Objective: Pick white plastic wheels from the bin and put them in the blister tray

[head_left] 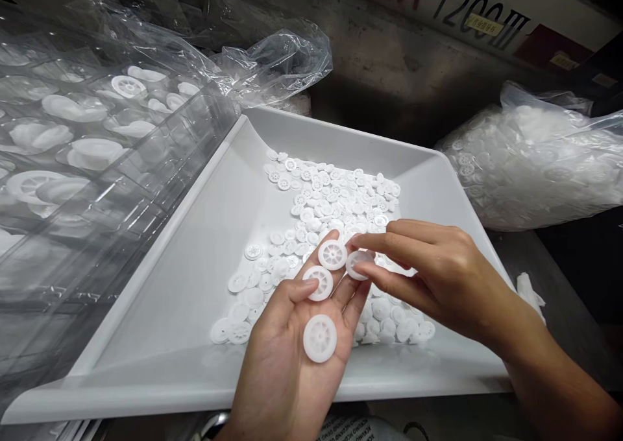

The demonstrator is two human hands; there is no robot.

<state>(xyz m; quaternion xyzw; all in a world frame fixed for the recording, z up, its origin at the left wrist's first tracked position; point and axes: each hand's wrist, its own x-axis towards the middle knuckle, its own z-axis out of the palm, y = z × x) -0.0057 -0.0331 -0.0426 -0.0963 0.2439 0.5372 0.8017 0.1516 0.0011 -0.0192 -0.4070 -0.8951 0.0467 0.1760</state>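
Note:
My left hand (292,337) lies palm up over the near part of a white tray (185,285). Three white plastic wheel discs rest on it: one on the palm (320,338), one under the thumb tip (318,283), one on the fingertips (333,255). My right hand (428,279) comes in from the right and pinches a fourth white disc (359,264) between thumb and forefinger, right beside my left fingertips. Several more small white discs (335,201) are scattered over the tray floor beneath both hands.
A clear plastic bag (535,162) full of white discs lies at the right. Clear blister trays (87,143) holding larger white parts, under loose plastic film (272,58), stand at the left. A grey machine panel (438,13) runs along the back.

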